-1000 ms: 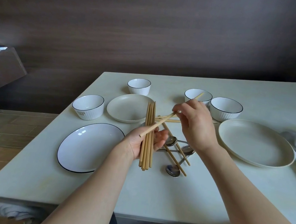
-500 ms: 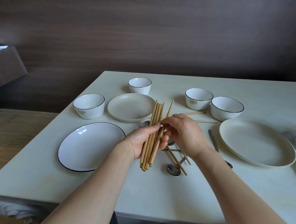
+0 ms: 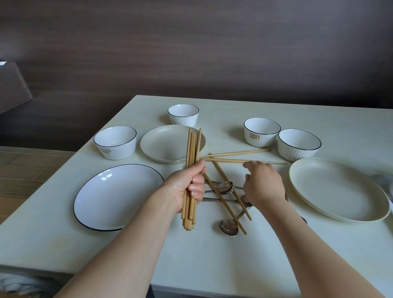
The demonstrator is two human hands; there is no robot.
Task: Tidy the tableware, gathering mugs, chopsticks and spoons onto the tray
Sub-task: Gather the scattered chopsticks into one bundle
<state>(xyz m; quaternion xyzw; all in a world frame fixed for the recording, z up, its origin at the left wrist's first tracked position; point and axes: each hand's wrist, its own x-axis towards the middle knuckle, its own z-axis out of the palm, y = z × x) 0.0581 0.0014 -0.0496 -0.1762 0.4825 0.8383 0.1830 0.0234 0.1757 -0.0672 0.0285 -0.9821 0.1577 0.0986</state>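
Clenching a chopstick bundle (image 3: 191,173), left hand (image 3: 185,187); right hand (image 3: 262,182) fingers released over loose chopsticks (image 3: 237,154); bowl (image 3: 260,134) marking unreadable.

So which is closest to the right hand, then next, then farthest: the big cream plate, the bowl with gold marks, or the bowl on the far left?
From the right hand:
1. Big cream plate, just to its right.
2. Bowl with gold marks, behind it.
3. Far-left bowl, across the table past the left hand.
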